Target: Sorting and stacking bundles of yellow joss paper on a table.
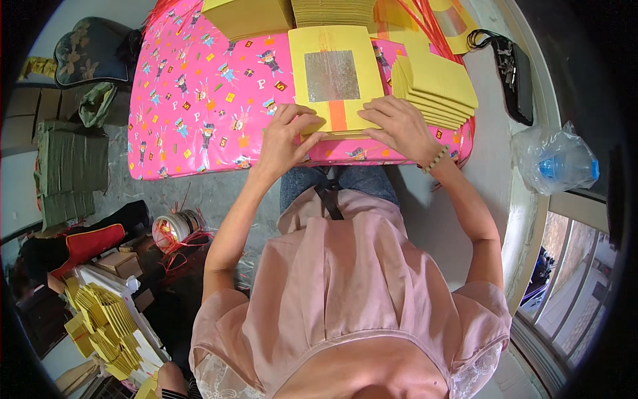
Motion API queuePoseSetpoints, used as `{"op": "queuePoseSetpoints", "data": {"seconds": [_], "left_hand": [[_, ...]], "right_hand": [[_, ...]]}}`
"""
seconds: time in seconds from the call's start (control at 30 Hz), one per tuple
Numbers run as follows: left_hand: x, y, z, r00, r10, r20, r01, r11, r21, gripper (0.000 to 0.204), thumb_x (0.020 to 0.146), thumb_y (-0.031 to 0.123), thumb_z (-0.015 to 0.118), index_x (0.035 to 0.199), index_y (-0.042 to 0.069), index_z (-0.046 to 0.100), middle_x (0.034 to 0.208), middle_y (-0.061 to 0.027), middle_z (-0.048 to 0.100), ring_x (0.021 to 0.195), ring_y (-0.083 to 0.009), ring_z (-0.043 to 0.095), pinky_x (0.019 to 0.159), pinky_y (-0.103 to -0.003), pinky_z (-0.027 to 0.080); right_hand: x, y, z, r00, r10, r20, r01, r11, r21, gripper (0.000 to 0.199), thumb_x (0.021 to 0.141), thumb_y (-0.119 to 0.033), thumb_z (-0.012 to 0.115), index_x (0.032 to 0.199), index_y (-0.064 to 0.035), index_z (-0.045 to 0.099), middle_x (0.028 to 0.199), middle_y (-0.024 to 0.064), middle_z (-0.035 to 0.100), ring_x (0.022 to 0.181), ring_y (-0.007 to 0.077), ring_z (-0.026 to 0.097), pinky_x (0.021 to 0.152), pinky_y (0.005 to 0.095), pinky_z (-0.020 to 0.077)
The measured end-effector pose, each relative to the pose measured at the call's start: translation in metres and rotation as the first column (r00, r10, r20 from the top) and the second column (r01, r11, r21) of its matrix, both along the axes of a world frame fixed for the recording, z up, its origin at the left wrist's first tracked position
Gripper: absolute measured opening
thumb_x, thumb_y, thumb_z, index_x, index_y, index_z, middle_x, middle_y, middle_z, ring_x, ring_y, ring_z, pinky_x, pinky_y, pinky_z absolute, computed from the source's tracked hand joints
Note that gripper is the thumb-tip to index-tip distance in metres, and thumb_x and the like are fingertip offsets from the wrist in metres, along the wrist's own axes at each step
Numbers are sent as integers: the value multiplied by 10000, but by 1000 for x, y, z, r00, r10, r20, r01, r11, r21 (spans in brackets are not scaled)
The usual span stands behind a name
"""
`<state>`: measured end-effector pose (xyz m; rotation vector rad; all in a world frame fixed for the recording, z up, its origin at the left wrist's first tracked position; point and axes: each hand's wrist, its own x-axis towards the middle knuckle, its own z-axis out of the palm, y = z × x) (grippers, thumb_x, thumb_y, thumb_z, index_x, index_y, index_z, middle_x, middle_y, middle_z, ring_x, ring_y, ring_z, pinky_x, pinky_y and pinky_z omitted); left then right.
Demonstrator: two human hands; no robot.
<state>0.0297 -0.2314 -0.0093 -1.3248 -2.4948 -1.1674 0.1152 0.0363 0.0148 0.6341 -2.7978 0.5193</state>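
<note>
A stack of flat yellow paper pieces (332,76) lies on the near part of the pink table. Its top sheet bears a silver-grey rectangle and an orange strip down the middle. My left hand (290,136) grips the near left corner, fingers on top and thumb at the near edge. At the near right corner my right hand (402,130), with a beaded bracelet at the wrist, holds the same stack. Just beyond it to the right, a fanned pile of folded yellow pieces (438,86) rests on the table.
The pink patterned table cover (199,100) carries more yellow stacks (332,12) and red strings (425,26) at the back. Right, a ledge holds a black case with keys (515,73) and a bagged bottle (558,163). A tub (176,229) and another person's yellow pile (106,319) are lower left.
</note>
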Motion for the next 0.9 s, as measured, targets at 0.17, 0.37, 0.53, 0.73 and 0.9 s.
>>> {"op": "queuePoseSetpoints", "data": {"seconds": [0.17,0.37,0.53,0.73,0.9], "left_hand": [[0,0,-5,999,34,11,-35,995,95,188,776,149,800,936,64,752,993,-88,687,923,-256,628,780,-374,531],[2,5,-8,994,93,53,-100,982,158,128,770,124,798,880,60,779,943,-94,711,876,-245,639,758,-358,527],[2,5,-8,991,111,69,-121,979,163,114,770,118,795,867,57,784,938,-93,713,869,-240,638,753,-350,523],[2,7,-8,989,123,88,-137,975,173,101,767,112,790,848,53,784,919,-92,713,847,-239,633,735,-344,518],[2,7,-8,988,127,87,-141,976,168,102,768,117,790,848,55,784,909,-90,712,837,-235,631,728,-342,516]], "right_hand": [[-6,3,3,1000,9,2,-9,992,-129,178,871,-233,698,926,-70,741,984,71,683,949,250,637,804,358,531],[-7,4,6,997,-6,81,22,980,-196,185,888,-229,685,919,-57,744,985,73,678,949,259,629,808,362,523],[-10,3,9,994,1,110,22,978,-206,186,895,-224,678,918,-52,745,984,77,671,947,264,622,809,368,517],[-10,3,11,990,-6,142,37,975,-219,191,896,-221,677,923,-46,748,984,82,668,950,267,620,812,370,514],[-10,3,10,991,-8,132,39,972,-231,195,893,-224,680,920,-46,754,979,86,673,942,268,623,813,370,514]]}}
